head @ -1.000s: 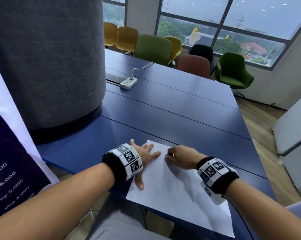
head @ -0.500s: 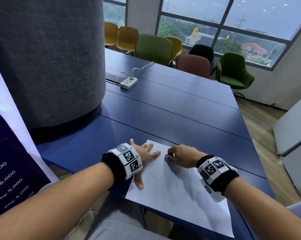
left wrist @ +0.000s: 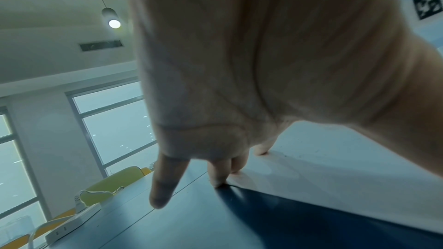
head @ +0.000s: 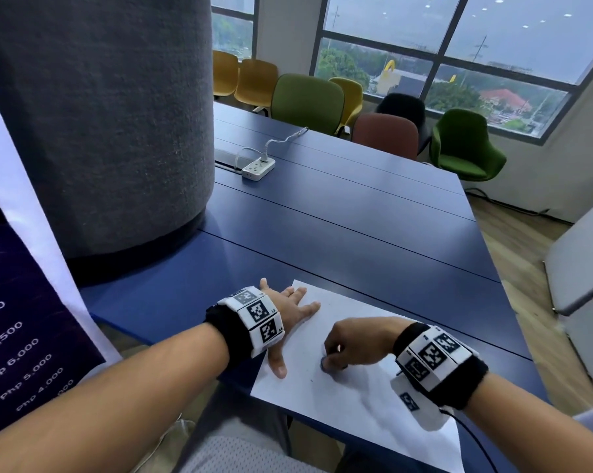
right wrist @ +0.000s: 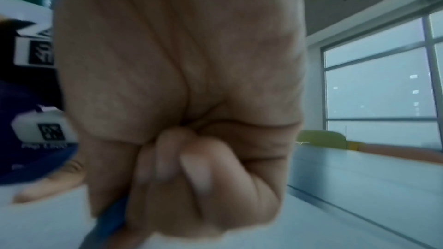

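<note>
Lower right of the head view: right hand [head: 353, 343] curled into a tight fist, fingertips pinching a small blue object [head: 323, 364] tip-down on the white paper [head: 366, 414]. In the right wrist view the blue object [right wrist: 107, 221] poked out below the knuckles, blurred; eraser or marker, could not tell. The paper lay at the near edge of the blue table [head: 322, 240], reaching that edge at lower centre. Faint marks showed near the blue tip. Left of it, left hand [head: 288, 315] was flat, fingers straight and spread, holding nothing, just pressing the sheet's left edge. The left wrist view showed fingertips [left wrist: 217, 181] landing right at the paper's border, some on bare table. Risk, as judged: only that one edge was pinned, so a hard stroke could drag, buckle or tear the loose right side. The grip on the blue object looked small, so it could slip out or roll. With the sheet at the table's edge, a shove toward the body could crease it. Further up the frame: white power strip [head: 258, 168] with cable, well apart. Grey pillar [head: 100, 114] filled the upper left. Green and yellow chairs [head: 307, 97] stood at the far end, under the windows [head: 459, 46].
</note>
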A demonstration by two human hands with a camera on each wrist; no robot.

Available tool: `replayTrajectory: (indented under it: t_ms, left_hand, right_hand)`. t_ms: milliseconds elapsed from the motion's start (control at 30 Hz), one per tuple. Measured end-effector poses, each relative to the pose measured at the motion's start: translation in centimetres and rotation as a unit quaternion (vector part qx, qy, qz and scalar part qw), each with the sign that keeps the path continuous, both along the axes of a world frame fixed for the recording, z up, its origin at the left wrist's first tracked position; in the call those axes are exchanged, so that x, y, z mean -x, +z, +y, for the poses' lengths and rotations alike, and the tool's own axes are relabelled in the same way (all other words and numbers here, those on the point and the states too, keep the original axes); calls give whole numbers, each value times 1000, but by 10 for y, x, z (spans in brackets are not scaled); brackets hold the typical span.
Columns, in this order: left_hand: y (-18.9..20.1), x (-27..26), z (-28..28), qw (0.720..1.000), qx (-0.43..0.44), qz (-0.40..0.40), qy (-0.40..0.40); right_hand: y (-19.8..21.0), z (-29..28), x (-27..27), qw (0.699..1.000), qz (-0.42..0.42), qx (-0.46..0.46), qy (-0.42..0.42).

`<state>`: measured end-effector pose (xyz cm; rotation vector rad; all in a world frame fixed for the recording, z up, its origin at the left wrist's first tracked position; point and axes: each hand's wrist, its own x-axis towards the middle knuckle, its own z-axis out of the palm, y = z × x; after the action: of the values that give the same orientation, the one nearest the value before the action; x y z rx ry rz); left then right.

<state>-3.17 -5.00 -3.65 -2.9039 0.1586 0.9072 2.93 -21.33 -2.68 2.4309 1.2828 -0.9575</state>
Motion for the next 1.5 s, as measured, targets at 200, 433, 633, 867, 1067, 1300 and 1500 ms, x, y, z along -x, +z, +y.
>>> replayTrajectory:
  t_ms: [200, 433, 633, 867, 1067, 1300, 1500]
  left_hand:
    - [-1, 0, 0, 1000, 3, -2, 0]
    - [-1, -1, 1, 1000, 11, 2, 0]
    - [-2, 0, 1, 1000, 9, -4, -4]
    - [-5, -1, 3, 1000, 9, -11, -5]
    - [-7, -1, 4, 1000, 13, -15, -3]
    - [-5, -2, 3, 1000, 16, -7, 0]
    - [-1, 0, 2, 1000, 15, 1, 1]
  right_hand:
    - [4, -5, 11, 998, -46, -42, 17]
    - [5, -1, 9, 994, -78, -65, 26]
    - [6, 2, 4, 998, -48, -39, 21]
    - [6, 4, 8, 999, -6, 7, 38]
    - [6, 1, 15, 998, -10, 24, 53]
    - [7, 6, 11, 997, -62, -20, 35]
    - [14, 7, 14, 999, -36, 26, 16]
